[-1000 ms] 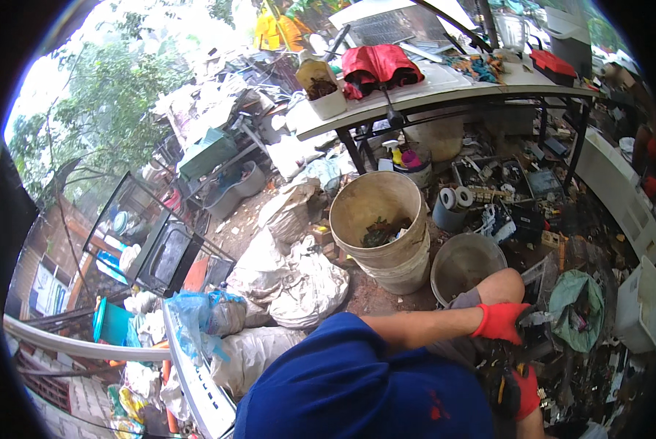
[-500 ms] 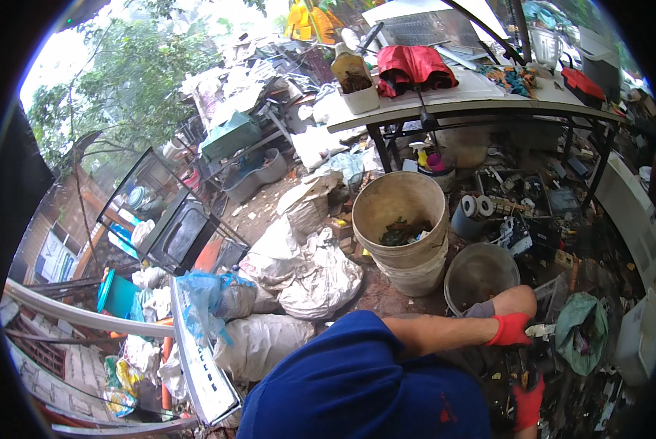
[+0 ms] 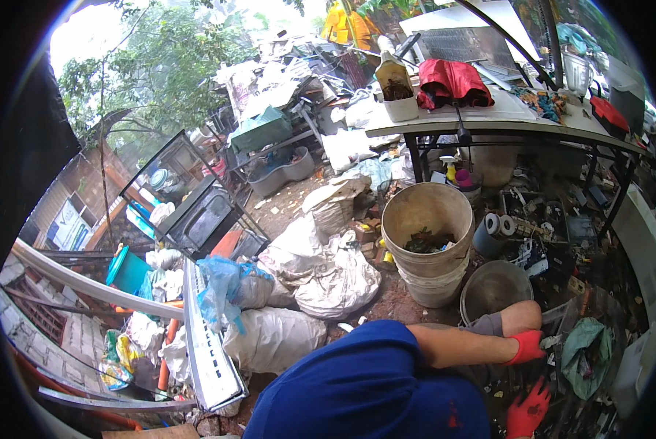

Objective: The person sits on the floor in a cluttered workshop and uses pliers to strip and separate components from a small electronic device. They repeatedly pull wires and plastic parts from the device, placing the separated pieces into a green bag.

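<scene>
Both my hands wear red gloves, at the lower right. My left hand [image 3: 525, 347], beside my bent knee, is closed on a small pale piece [image 3: 550, 341]; what kind it is I cannot make out. Below it my right hand [image 3: 527, 413] has its fingers spread over dark ground strewn with small scraps, and nothing shows in its grip. A green sack [image 3: 587, 357] with its mouth open lies just right of my hands. Past my knee stands a round grey tub [image 3: 496, 291].
Stacked whitish buckets [image 3: 425, 274] hold leafy waste. A long table [image 3: 489, 117] at the back carries a red cloth bundle [image 3: 454, 83]. White sacks [image 3: 335, 282] fill the middle. A long white panel [image 3: 209, 344] leans at left, near a black metal-framed chair [image 3: 196, 219].
The view has swung left, so the scene sits further right. My right hand held something dark before; now its fingers are spread. My left hand still grips the pale piece.
</scene>
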Tool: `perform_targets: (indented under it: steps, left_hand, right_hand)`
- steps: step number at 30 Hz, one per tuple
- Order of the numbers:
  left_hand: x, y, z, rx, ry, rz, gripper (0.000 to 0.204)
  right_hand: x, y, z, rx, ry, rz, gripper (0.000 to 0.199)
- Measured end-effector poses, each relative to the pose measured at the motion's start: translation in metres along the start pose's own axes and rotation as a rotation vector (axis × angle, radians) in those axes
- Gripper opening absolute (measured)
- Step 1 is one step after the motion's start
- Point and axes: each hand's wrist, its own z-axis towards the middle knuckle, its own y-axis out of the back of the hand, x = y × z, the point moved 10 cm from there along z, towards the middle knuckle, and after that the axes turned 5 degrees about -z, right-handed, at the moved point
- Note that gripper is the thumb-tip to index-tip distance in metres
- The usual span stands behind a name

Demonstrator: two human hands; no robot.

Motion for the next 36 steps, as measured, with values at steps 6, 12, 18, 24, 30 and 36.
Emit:
perform_targets:
  steps: [6, 12, 18, 24, 30, 36]
  left_hand:
    - [0.035, -0.003, 0.002, 0.033, 0.061, 0.142, 0.044]
    - [0.009, -0.001, -0.008, 0.172, 0.002, 0.065, 0.051]
    - [-0.015, -0.021, -0.027, 0.625, 0.023, -1.269, 0.034]
    - [-0.083, 0.021, -0.017, 0.333, -0.762, -0.498, 0.042]
    - [-0.032, -0.024, -0.007, 0.751, 0.244, -1.183, 0.044]
    - [-0.058, -0.012, -0.012, 0.63, 0.082, -0.907, 0.032]
  right_hand:
    - [-0.035, -0.076, 0.006, -0.016, -0.149, 0.206, 0.076]
    - [-0.048, -0.076, 0.004, -0.082, -0.18, 0.243, 0.069]
    - [-0.032, -0.032, 0.015, -0.209, -0.056, 0.344, 0.064]
    - [-0.054, -0.025, 0.023, -0.133, -0.08, 0.261, 0.068]
    - [-0.035, -0.026, 0.006, -0.175, 0.005, 0.214, 0.063]
    - [-0.04, -0.028, 0.001, -0.189, -0.108, 0.519, 0.058]
